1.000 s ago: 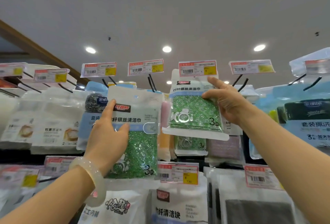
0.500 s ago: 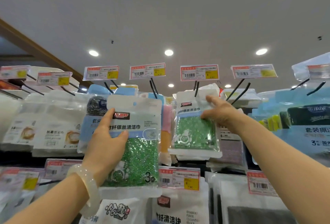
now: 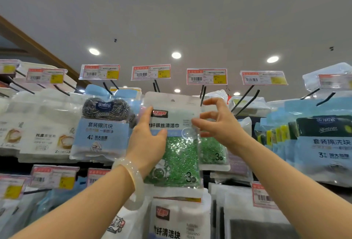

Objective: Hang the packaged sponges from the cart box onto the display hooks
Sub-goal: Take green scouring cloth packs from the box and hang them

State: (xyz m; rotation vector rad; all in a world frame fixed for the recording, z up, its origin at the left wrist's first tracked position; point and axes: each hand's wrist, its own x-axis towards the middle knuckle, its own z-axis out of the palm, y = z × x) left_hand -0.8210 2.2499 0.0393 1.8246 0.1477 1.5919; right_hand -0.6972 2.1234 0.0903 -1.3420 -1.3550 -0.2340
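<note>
One green sponge pack (image 3: 174, 143) is gripped upright in the left hand (image 3: 147, 139), its hang hole just left of the hook (image 3: 202, 94); the right hand (image 3: 219, 122), loosely spread and empty, is nearer the hook.

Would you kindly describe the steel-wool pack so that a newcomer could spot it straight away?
Start at the top row of price tags under the ceiling and drop below the second tag from the left. The steel-wool pack hangs there, just left of the left hand gripping the green sponge pack. Its grey metal coils above a pale blue label are unique.
</note>
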